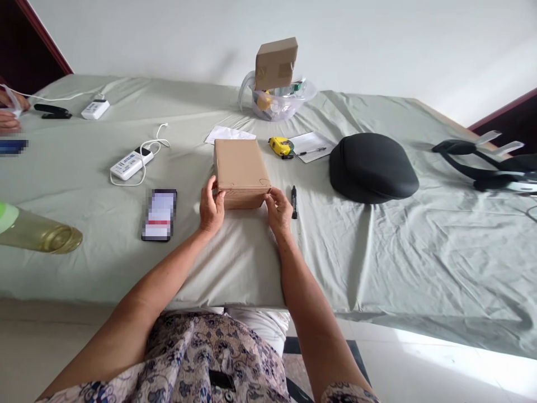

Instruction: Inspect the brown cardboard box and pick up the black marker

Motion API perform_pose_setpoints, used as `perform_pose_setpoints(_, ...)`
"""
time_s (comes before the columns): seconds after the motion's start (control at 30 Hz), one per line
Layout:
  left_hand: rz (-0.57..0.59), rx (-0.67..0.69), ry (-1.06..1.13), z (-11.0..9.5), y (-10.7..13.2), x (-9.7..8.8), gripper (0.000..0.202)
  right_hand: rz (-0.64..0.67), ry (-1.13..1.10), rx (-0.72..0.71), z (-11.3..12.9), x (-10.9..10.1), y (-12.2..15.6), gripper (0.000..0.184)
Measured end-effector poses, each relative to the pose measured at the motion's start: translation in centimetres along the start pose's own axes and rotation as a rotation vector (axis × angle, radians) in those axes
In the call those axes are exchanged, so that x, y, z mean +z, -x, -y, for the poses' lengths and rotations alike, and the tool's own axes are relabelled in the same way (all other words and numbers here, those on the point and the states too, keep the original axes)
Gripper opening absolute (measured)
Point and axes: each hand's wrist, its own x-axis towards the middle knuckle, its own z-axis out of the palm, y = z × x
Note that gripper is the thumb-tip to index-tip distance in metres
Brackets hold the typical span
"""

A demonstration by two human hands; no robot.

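A brown cardboard box (241, 162) rests on the cloth-covered table, its lid down and its near side towards me. My left hand (212, 208) is closed on the box's near left corner, thumb at the front edge. At the near right corner, my right hand (278, 210) pinches the edge of the box. Just right of that hand lies a black marker (294, 202). Behind the box are a sheet of white paper (230, 134) and a yellow tape measure (281, 146).
A black case (372, 168) sits to the right. A plastic basket (279, 106) holding another cardboard box (276, 64) stands at the back. Leftward are a phone (159, 215), a white power bank (132, 163), a bottle (42, 232), a stapler (52, 111) and another person's hand (8, 117).
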Motion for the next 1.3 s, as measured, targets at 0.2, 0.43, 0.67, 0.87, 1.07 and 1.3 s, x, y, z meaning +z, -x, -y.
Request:
perform_pose_setpoints(0.2, 0.094, -0.104, -0.245, 1.8, 0.8, 0.9, 0.051, 0.162, 0.440, -0.005, -0.6, -0.4, 0.2, 0.022)
perform_pose_setpoints(0.43, 0.148, 0.005, -0.292, 2.1, 1.5, 1.2, 0.055, 0.141, 0.416, -0.038, -0.1, 0.5, 0.8, 0.036)
perform_pose_setpoints(0.67, 0.154, -0.012, -0.172, 2.0, 1.4, 1.3, 0.088, 0.040, 0.287, -0.005, 0.6, 1.1, 1.3, 0.066)
perform_pose_setpoints(0.87, 0.170, -0.096, -0.151, 2.0, 1.2, 1.3, 0.079, 0.111, 0.231, 0.046, 1.1, 0.6, 1.0, 0.066)
perform_pose_setpoints(1.07, 0.184, -0.133, -0.152, 1.9, 1.1, 1.2, 0.071, 0.143, 0.191, 0.040, 1.3, 0.1, 0.9, 0.055)
perform_pose_setpoints(1.3, 0.199, -0.136, -0.169, 1.9, 1.0, 1.1, 0.065, 0.214, 0.210, 0.022, 1.7, -0.8, 0.8, 0.038)
